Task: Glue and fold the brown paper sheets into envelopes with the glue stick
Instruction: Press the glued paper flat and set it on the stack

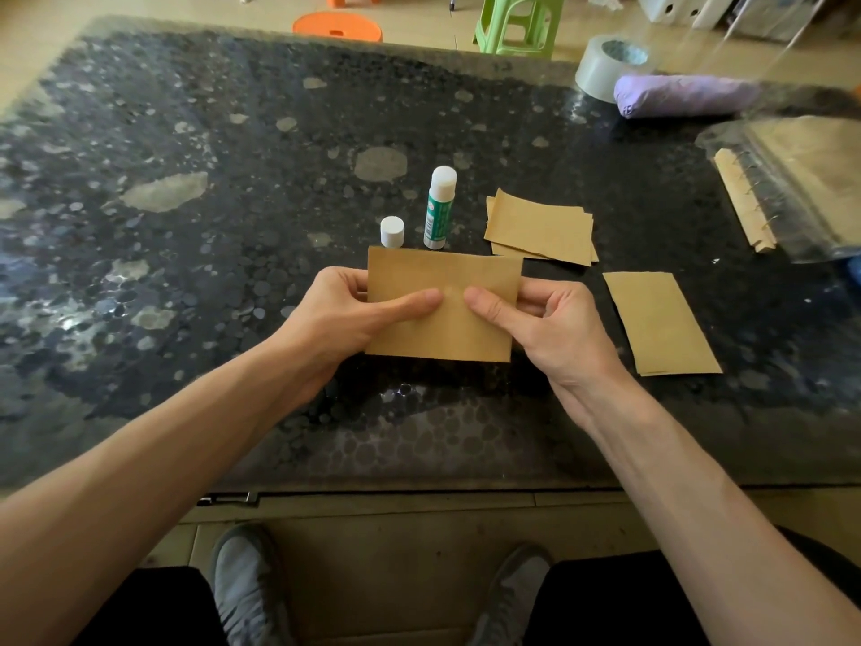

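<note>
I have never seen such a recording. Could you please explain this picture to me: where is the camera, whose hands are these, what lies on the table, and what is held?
There is no machine here: a person wears one camera on the head, so you look down on their own arms. The left hand and right hand each pinch a side of one brown paper sheet, thumbs on its front, over the dark speckled table. Behind it stand the glue stick, uncapped, and its white cap beside it. To the right lie a small stack of brown sheets and, nearer, one single brown piece. At the far right are a tape roll, a purple bundle and a clear plastic bag.
</note>
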Motion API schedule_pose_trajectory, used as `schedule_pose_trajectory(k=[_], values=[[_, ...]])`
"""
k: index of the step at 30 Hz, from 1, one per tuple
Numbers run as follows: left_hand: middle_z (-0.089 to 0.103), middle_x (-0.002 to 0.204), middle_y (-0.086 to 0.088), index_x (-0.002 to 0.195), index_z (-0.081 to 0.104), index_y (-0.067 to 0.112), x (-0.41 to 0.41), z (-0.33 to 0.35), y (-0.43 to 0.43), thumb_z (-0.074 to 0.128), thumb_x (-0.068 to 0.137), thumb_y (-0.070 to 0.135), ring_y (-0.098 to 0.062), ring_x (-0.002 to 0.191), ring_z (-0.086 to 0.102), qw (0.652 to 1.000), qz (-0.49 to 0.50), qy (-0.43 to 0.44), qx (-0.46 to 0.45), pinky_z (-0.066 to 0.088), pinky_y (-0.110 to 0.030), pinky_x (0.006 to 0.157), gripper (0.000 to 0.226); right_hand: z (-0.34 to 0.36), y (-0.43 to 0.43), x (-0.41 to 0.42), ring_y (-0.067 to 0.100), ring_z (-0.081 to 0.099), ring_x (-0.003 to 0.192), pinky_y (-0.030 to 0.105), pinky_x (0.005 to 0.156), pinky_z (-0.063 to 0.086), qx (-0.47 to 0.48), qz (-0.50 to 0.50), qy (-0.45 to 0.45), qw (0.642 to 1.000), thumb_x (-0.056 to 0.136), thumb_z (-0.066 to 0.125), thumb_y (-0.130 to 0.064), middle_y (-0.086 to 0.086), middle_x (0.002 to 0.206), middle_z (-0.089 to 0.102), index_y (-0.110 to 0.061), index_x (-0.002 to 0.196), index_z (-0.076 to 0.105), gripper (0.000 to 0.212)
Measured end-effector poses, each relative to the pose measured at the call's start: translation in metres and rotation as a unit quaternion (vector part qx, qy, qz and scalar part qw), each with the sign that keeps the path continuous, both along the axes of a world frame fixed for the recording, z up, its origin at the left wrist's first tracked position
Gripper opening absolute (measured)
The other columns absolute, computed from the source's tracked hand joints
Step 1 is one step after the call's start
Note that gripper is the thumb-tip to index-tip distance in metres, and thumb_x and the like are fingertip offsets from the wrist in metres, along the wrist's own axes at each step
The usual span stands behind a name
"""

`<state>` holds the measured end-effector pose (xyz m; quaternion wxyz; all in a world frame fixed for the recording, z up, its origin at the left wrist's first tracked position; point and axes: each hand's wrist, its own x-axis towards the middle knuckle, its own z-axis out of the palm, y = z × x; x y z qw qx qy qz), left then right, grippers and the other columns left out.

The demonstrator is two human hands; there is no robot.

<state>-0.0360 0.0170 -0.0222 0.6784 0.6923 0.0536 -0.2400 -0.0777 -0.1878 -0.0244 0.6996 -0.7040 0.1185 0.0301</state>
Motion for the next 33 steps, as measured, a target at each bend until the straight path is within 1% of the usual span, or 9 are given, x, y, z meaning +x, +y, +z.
schedule_pose_trajectory(k=[3,6,9,11,14,20,23,29,33], values=[[0.081,0.095,-0.003,0.103,0.079,0.011,-0.0013,-0.002,-0.0018,0.087,0.077,0.03,-0.017,0.09,0.078,1.0,-0.005,-0.006,0.014,0.062,-0.027,0.078,0.033,-0.0016,0.0043,-0.003,0.008,0.077,0.091,0.023,0.073,0.061,-0.01,0.012,-0.003,1.0,0.082,0.085,-0.023,-0.008,0.096,0.081,-0.024,0.097,0.078,0.017],[0.081,0.098,-0.003,0.105,0.079,0.01,0.0,-0.0013,-0.0006,0.087,0.076,0.032,-0.018,0.093,0.078,1.0,-0.018,0.005,0.009,0.062,-0.029,0.08,0.037,-0.0023,0.0038,-0.0017,0.004,0.076,0.088,0.019,0.07,0.059,-0.022,-0.001,-0.013,1.0,0.082,0.086,-0.023,-0.012,0.092,0.08,-0.027,0.093,0.077,0.015],[0.081,0.098,-0.003,0.107,0.079,0.011,0.0011,-0.0011,0.0019,0.086,0.078,0.03,-0.018,0.094,0.078,0.999,-0.03,-0.003,0.016,0.062,-0.029,0.083,0.035,-0.0026,0.0032,-0.0008,0.006,0.076,0.091,0.023,0.074,0.061,-0.012,-0.001,-0.01,1.0,0.082,0.085,-0.025,-0.011,0.095,0.08,-0.026,0.097,0.077,0.017],[0.081,0.097,-0.003,0.106,0.079,0.011,-0.0014,-0.0016,0.0002,0.085,0.081,0.028,-0.017,0.092,0.078,0.999,-0.036,-0.015,0.016,0.062,-0.026,0.08,0.031,-0.0037,0.0056,-0.0019,0.009,0.077,0.092,0.027,0.076,0.063,-0.01,0.003,-0.006,1.0,0.082,0.086,-0.027,-0.008,0.096,0.08,-0.023,0.098,0.077,0.019],[0.081,0.097,-0.003,0.107,0.079,0.01,-0.0027,-0.0013,-0.0016,0.083,0.082,0.03,-0.017,0.092,0.078,0.999,-0.051,-0.011,0.014,0.063,-0.025,0.077,0.032,-0.0045,0.0066,-0.002,0.009,0.077,0.086,0.029,0.074,0.064,-0.043,-0.011,-0.009,0.999,0.079,0.087,-0.03,-0.007,0.09,0.08,-0.018,0.092,0.077,0.02],[0.081,0.099,-0.005,0.108,0.079,0.009,-0.0007,-0.0008,0.0012,0.078,0.088,0.022,-0.018,0.093,0.078,0.999,-0.046,-0.03,-0.002,0.062,-0.024,0.075,0.024,-0.0036,0.0025,-0.0017,0.005,0.076,0.085,0.022,0.07,0.061,-0.014,-0.003,-0.002,1.0,0.079,0.088,-0.026,-0.011,0.088,0.08,-0.022,0.09,0.075,0.017],[0.081,0.099,-0.006,0.11,0.078,0.009,0.0004,-0.0012,0.0021,0.077,0.088,0.025,-0.018,0.094,0.078,0.998,-0.058,-0.018,0.0,0.062,-0.025,0.075,0.027,-0.0032,0.0022,-0.0017,-0.001,0.074,0.08,0.016,0.066,0.058,-0.043,-0.001,-0.009,0.999,0.079,0.089,-0.026,-0.02,0.08,0.077,-0.023,0.085,0.072,0.018],[0.081,0.099,-0.007,0.11,0.078,0.008,0.0005,-0.0032,0.0017,0.076,0.09,0.023,-0.02,0.093,0.078,0.999,-0.047,-0.023,0.0,0.063,-0.025,0.075,0.025,-0.005,-0.0013,-0.0003,0.002,0.075,0.085,0.022,0.073,0.061,-0.053,-0.008,-0.001,0.999,0.075,0.091,-0.033,-0.017,0.087,0.078,-0.023,0.09,0.072,0.025],[0.08,0.102,-0.006,0.113,0.076,0.009,0.0005,-0.0021,0.0005,0.078,0.085,0.025,-0.019,0.096,0.078,0.998,-0.056,-0.011,-0.022,0.063,-0.028,0.076,0.032,-0.0047,-0.0011,-0.0006,-0.001,0.074,0.084,0.019,0.071,0.059,-0.053,-0.013,-0.013,0.998,0.076,0.09,-0.031,-0.02,0.084,0.077,-0.026,0.088,0.071,0.023]])
